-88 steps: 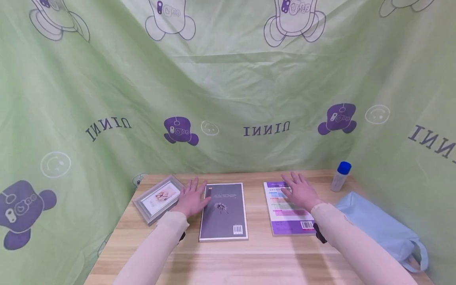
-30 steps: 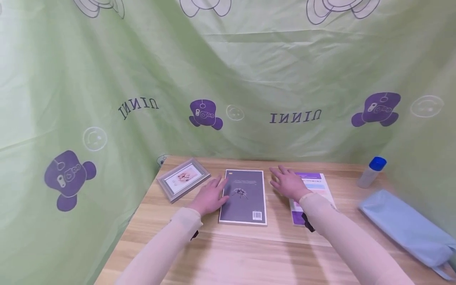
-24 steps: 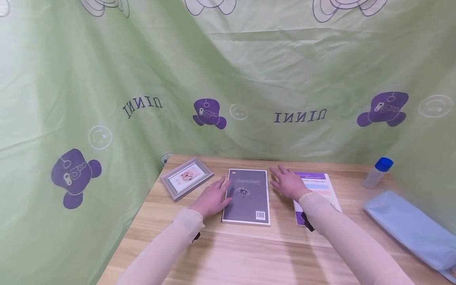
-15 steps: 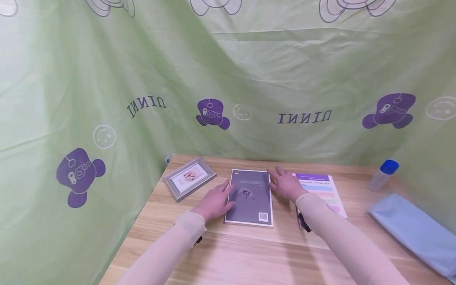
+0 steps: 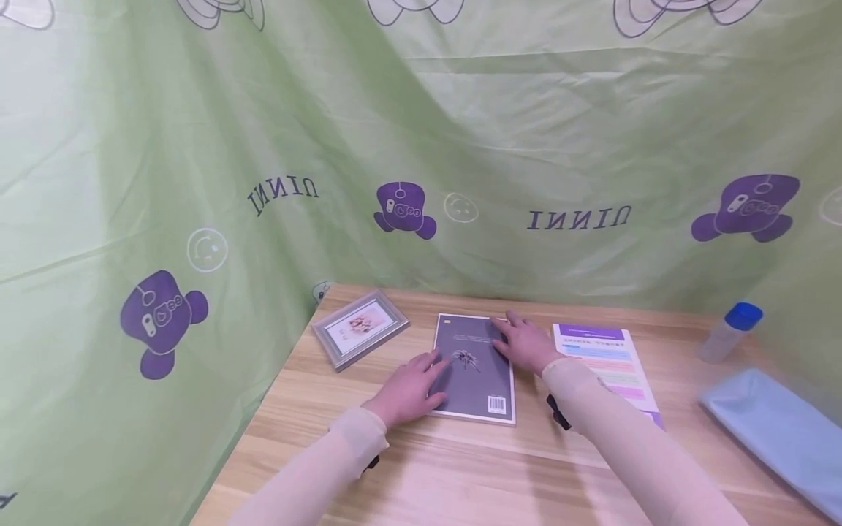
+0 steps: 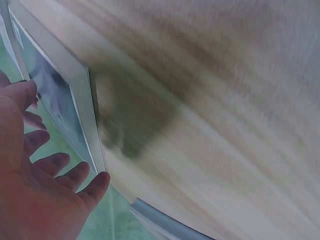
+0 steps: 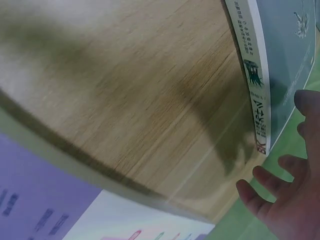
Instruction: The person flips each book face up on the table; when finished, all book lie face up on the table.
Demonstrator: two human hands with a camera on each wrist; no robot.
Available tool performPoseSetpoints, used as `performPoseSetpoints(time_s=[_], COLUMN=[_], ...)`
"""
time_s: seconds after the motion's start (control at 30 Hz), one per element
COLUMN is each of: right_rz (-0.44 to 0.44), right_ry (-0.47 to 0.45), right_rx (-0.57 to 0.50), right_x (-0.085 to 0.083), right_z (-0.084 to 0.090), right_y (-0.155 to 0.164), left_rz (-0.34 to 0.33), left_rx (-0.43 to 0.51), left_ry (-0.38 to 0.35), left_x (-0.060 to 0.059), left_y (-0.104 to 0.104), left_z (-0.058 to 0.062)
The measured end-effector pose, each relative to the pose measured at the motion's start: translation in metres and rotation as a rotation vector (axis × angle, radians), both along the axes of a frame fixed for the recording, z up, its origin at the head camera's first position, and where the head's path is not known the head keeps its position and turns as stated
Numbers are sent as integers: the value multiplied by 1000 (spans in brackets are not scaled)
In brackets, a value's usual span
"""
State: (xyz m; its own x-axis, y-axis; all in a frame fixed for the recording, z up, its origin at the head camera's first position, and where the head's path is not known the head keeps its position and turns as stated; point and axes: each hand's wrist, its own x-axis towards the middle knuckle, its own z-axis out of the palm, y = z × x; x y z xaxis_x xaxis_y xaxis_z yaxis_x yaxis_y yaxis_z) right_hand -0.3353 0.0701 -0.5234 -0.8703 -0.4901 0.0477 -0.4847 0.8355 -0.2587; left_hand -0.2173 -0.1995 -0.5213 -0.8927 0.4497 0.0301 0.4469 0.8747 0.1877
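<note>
Change: our right hand (image 5: 526, 345) has left the purple booklet (image 5: 608, 361) and now lies over the far right part of the grey book (image 5: 473, 365); our left hand (image 5: 411, 387) has slid from the bare wood onto the book's left edge.
Left hand: fingers straight and spread wide, holding nothing, fingertips on the grey cover near its near left corner; the left wrist view shows the same loose, open palm (image 6: 35, 175) beside the book's edge.
Right hand: flat and relaxed, fingers (image 7: 280, 195) fanned apart, gripping nothing, over the book's far right edge.
Grey book: flat on the table (image 5: 460, 467), back cover up with the barcode at its near right corner, towards the table's far edge, between the picture frame (image 5: 360, 327) and the purple booklet, apart from both.
Doing it well: we judge both palms should close in evenly on the long edges, with fingertips working under the cover before any lift, so the book does not skid across the wood.
Right edge: a pale blue bag (image 5: 776, 431) lies along it.
Far right corner: a clear bottle with a blue cap (image 5: 730, 332) stands upright.
Also changed: the camera has swung left, so the bag and bottle now sit further right in the head view.
</note>
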Motion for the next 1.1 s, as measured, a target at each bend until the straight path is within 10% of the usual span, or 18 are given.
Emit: performPoseSetpoints(time_s=[0.77,1.1], right_rz=[32,66], right_ry=[-3,-40], right_rx=[12,-17], right_x=[-18,-25], right_z=[-14,-13], right_y=[-4,-2], left_rz=[-136,-231], left_rx=[-85,-276], left_ry=[12,136], left_x=[6,-1], left_y=[-1,-1], left_z=[-17,-22])
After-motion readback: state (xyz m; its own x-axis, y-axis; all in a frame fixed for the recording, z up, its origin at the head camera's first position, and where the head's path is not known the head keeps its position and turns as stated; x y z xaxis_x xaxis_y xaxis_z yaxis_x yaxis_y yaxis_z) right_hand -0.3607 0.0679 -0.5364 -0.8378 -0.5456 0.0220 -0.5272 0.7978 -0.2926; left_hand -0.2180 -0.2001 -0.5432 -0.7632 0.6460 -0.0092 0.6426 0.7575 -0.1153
